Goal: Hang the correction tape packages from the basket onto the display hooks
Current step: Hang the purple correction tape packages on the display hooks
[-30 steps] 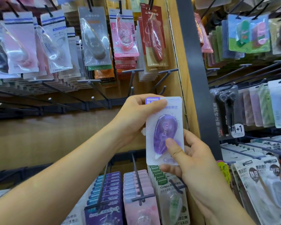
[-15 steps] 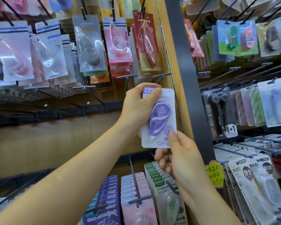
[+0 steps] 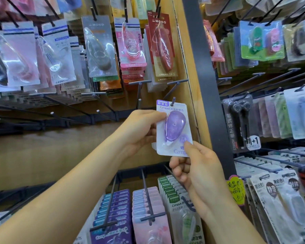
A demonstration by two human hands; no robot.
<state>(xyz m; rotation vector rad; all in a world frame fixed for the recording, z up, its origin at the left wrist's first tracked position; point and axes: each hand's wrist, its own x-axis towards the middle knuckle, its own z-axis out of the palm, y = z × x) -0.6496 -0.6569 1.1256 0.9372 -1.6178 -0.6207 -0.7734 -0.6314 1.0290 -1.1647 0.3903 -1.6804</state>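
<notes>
A white card package with a purple correction tape [image 3: 173, 128] is held upright in front of the wooden back panel. The tip of a dark display hook [image 3: 173, 101] pokes through the hole at the package's top. My left hand [image 3: 141, 128] grips its left edge, thumb on the blister. My right hand [image 3: 199, 171] pinches its lower right corner from below. No basket is in view.
Rows of hung tape packages fill the hooks above [image 3: 130, 43] and below [image 3: 148, 212]. Several bare hooks [image 3: 139, 95] jut out left of the package. A dark upright post [image 3: 206, 81] divides this bay from the packed rack on the right [image 3: 264, 41].
Both hands have lifted the purple package up and toward the panel. Its top hole now sits over the hook tip, and my left thumb has slid from the top edge down to the blister.
</notes>
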